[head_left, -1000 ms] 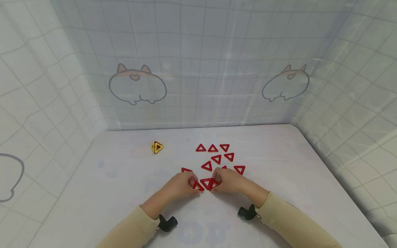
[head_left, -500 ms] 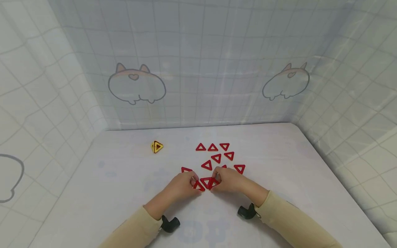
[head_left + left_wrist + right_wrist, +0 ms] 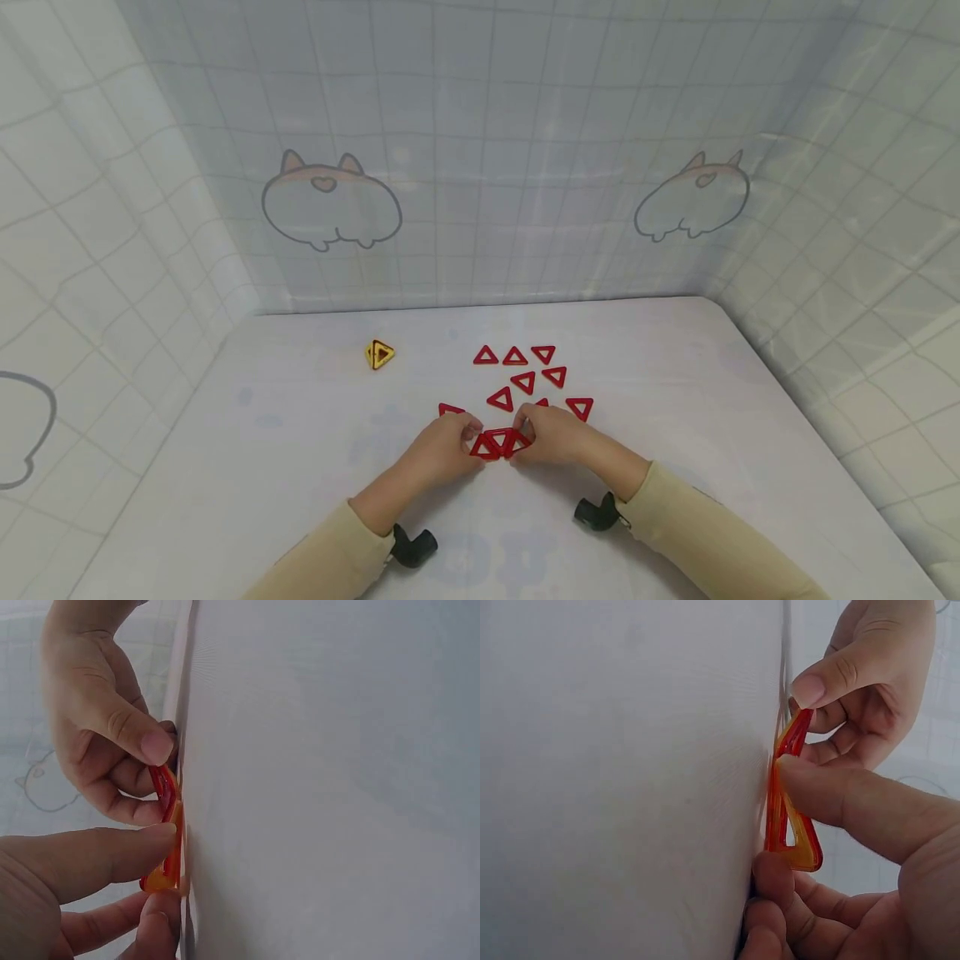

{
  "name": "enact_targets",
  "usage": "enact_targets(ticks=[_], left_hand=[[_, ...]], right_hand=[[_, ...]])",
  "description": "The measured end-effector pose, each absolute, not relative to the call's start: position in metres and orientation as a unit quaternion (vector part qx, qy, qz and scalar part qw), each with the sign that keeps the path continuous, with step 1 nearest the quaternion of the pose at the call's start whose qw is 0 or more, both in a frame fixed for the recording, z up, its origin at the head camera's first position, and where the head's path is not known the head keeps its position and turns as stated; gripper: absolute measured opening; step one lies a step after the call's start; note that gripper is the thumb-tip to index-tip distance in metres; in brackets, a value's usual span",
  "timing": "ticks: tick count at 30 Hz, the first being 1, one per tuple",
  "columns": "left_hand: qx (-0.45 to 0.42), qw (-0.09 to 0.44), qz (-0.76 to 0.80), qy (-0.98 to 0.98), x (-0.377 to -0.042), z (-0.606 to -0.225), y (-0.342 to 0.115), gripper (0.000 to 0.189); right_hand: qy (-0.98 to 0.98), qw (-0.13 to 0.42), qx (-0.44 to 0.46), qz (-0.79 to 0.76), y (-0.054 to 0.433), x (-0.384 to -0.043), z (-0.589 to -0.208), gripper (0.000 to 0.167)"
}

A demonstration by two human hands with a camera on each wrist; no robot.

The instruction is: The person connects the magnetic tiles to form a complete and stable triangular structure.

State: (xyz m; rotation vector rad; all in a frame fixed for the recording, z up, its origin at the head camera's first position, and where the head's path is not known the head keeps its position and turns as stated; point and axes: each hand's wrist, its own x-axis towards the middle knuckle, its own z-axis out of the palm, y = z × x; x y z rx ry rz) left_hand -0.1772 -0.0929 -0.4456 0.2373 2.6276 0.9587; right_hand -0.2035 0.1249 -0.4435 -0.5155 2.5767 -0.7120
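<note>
In the head view, three red triangular magnetic tiles stand edge to edge in a row on the table between my hands. My left hand (image 3: 438, 450) pinches the left tile (image 3: 487, 457) between thumb and fingers. The right tile (image 3: 510, 447) is pinched by my right hand (image 3: 558, 437). Between them lies the middle tile (image 3: 497, 432), point toward me. From the right wrist view, the held tile (image 3: 808, 859) is tilted up off the tabletop, thumb on its upper side. The left wrist view shows the tiles (image 3: 169, 864) nearly edge-on, meeting between both hands' fingertips.
Several loose red triangular tiles (image 3: 500, 408) lie flat behind my hands, one (image 3: 450, 409) just beyond the left hand. Overlapping yellow triangular tiles (image 3: 381, 367) lie at the back left. A cloth-covered wall (image 3: 480, 250) closes off the table's far edge.
My left hand has turned its tile and brought it rightward against the middle tile, closing the gap. The right hand and the loose tiles have stayed put.
</note>
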Motion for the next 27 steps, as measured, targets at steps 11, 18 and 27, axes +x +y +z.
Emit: enact_targets(ticks=[11, 18, 27], left_hand=[[0.089, 0.155, 0.371, 0.911, -0.1723, -0.4383, -0.0932, 0.035], [0.101, 0.128, 0.393, 0.905, -0.1722, -0.4364, -0.0937, 0.019], [0.086, 0.110, 0.419, 0.897, -0.1745, -0.4404, -0.0932, 0.019]], right_hand=[[0.917, 0.197, -0.190, -0.291, 0.1267, -0.2009, -0.4393, 0.036], [0.900, 0.177, -0.209, -0.340, 0.1274, -0.1993, -0.4341, 0.025], [0.894, 0.183, -0.196, -0.359, 0.1289, -0.2026, -0.4359, 0.024]])
